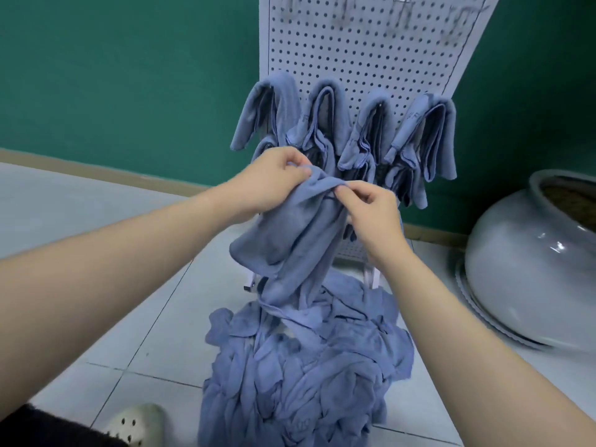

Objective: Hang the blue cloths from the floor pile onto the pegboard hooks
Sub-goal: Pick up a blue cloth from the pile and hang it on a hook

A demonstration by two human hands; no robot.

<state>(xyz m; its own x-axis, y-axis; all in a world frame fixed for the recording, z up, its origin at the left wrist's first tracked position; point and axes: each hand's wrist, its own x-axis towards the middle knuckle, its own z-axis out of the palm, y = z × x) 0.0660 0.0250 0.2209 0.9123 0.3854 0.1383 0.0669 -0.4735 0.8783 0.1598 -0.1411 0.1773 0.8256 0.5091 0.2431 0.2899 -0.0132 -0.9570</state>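
From the head view, the left hand (274, 175) and the right hand (371, 208) both pinch the top edge of one blue cloth (290, 233). The fingers (346, 188) are curled tight on the cloth. It hangs down in front of the white pegboard (354, 53), and its bottom end reaches the big pile of blue cloths (303, 366) on the tiled floor (96, 221). More blue cloths (348, 130) hang in a row on the pegboard, just behind the hands. Empty metal hooks (403, 11) sit high on the board. A big grey pot (532, 269) lies on its side at the right. A pale shoe (138, 424) is near the pile.
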